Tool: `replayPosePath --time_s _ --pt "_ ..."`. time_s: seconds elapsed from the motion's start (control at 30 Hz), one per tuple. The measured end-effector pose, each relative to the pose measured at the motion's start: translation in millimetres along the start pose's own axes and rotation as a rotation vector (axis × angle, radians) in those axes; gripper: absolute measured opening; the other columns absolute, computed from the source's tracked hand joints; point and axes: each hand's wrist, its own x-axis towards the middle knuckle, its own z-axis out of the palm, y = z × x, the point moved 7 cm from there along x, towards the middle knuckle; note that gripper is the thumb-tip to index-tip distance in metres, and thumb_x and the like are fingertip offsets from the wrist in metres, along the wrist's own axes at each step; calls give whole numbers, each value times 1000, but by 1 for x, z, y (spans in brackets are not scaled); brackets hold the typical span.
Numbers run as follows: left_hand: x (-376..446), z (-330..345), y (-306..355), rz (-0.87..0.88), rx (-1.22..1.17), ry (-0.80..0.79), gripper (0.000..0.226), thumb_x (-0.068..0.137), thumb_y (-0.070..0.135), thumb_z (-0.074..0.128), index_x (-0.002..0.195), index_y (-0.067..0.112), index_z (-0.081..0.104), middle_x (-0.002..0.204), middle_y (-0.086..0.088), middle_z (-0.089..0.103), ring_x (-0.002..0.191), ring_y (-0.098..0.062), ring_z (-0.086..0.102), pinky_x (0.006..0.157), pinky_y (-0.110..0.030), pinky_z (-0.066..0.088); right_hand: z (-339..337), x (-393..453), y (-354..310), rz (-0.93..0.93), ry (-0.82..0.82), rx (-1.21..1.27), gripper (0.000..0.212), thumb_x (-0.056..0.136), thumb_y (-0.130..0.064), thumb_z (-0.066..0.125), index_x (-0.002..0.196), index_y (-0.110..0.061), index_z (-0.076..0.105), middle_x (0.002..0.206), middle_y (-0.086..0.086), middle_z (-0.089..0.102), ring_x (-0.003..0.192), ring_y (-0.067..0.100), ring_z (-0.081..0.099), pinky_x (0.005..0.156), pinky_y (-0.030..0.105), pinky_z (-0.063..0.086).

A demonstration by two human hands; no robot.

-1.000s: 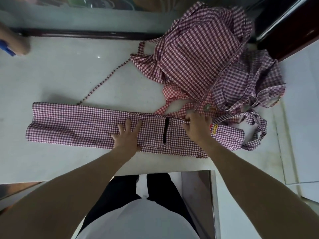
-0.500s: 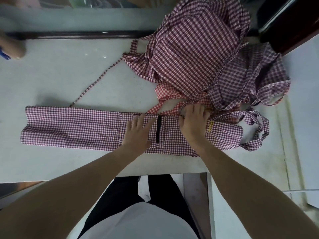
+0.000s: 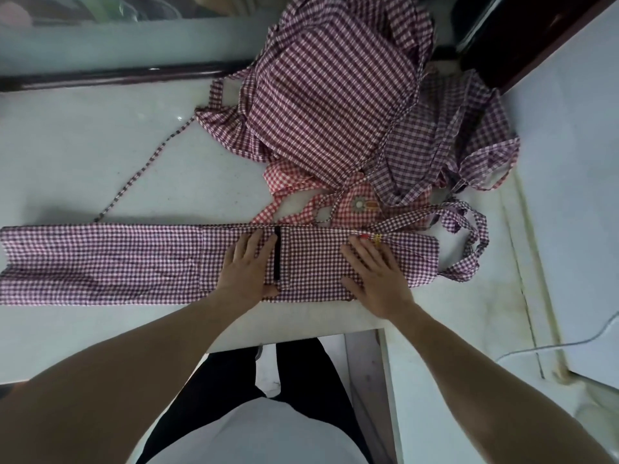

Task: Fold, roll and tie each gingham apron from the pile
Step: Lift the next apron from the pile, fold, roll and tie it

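A purple-and-white gingham apron (image 3: pixel 110 262) lies folded into a long flat strip across the white table (image 3: pixel 83 162), with a black vertical strip at its pocket. My left hand (image 3: pixel 248 267) rests flat on it just left of that black strip. My right hand (image 3: pixel 376 274) presses flat on the strip further right, fingers spread. The apron's neck loop (image 3: pixel 469 246) trails off the right end, and a thin tie (image 3: pixel 140 172) runs up to the left. Behind, a pile of gingham aprons (image 3: pixel 335 95) is heaped at the table's far right.
A red gingham apron (image 3: pixel 348 205) with a small emblem lies under the pile's near edge. A dark rail (image 3: pixel 117 77) and a glass pane line the far edge. The table's near edge sits just below my hands. A white cable (image 3: pixel 552 346) crosses the floor at right.
My right hand has come off the far fold edge and now lies flat on the strip. My left hand has slid right to the black strip. The view has shifted.
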Motion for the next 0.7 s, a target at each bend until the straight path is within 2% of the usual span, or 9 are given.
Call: replayPosePath --time_s 0.17,0.23,0.3,0.37,0.4,0.47,0.53,0.6,0.7 --pt "0 1 0 4 9 -5 111 80 60 67 156 27 -6 163 -6 -6 150 -32 -3 120 -51 6 -6 -29 64 224 -37 18 77 95 -72 17 160 -32 5 168 -2 -4 155 20 -5 123 56 10" --pt "0 1 1 11 25 -7 110 81 62 66 156 26 -7 163 -6 -7 150 -32 -3 120 -51 7 -10 -39 83 348 -44 64 84 90 -77 22 160 -34 2 168 2 -4 154 28 -4 121 58 5" --pt "-1 1 0 14 37 -6 109 82 62 64 156 26 -8 163 -7 -8 150 -32 -4 121 -51 7 -27 -48 93 503 63 162 90 85 -77 35 158 -28 17 165 11 12 150 41 14 116 61 15" --pt "-1 1 1 16 46 -6 109 83 62 63 156 26 -9 163 -7 -8 150 -32 -4 121 -51 6 -43 -63 101 670 247 225 87 83 -72 49 147 -16 37 150 19 35 135 46 35 107 65 33" --pt "-1 1 1 16 46 -8 109 83 62 63 156 25 -9 163 -7 -9 150 -32 -4 120 -51 6 -42 -69 110 763 263 251 84 82 -71 55 141 -12 42 143 20 42 130 45 39 104 65 35" --pt "-1 2 1 14 48 -7 110 83 62 63 156 26 -10 163 -7 -10 150 -32 -5 120 -51 6 -31 -74 129 875 108 321 78 74 -70 68 127 -15 52 135 16 52 127 40 44 103 61 36" --pt "0 1 1 10 55 -5 109 83 62 63 156 26 -10 163 -7 -9 150 -32 -4 121 -51 6 -17 -73 144 827 -49 350 67 66 -71 73 108 -20 61 131 10 55 129 36 43 107 56 34" --pt "0 1 1 11 56 -4 109 83 61 64 156 26 -9 164 -8 -8 150 -32 -3 120 -51 7 -19 -70 154 739 -100 411 46 71 -64 73 91 -24 64 125 5 56 127 33 45 105 55 37" --pt "-1 2 0 17 63 3 109 83 62 63 156 25 -9 164 -8 -8 150 -33 -3 120 -52 7 -37 -65 158 640 -182 538 38 82 -61 67 81 -23 66 98 0 68 98 27 63 83 41 50"
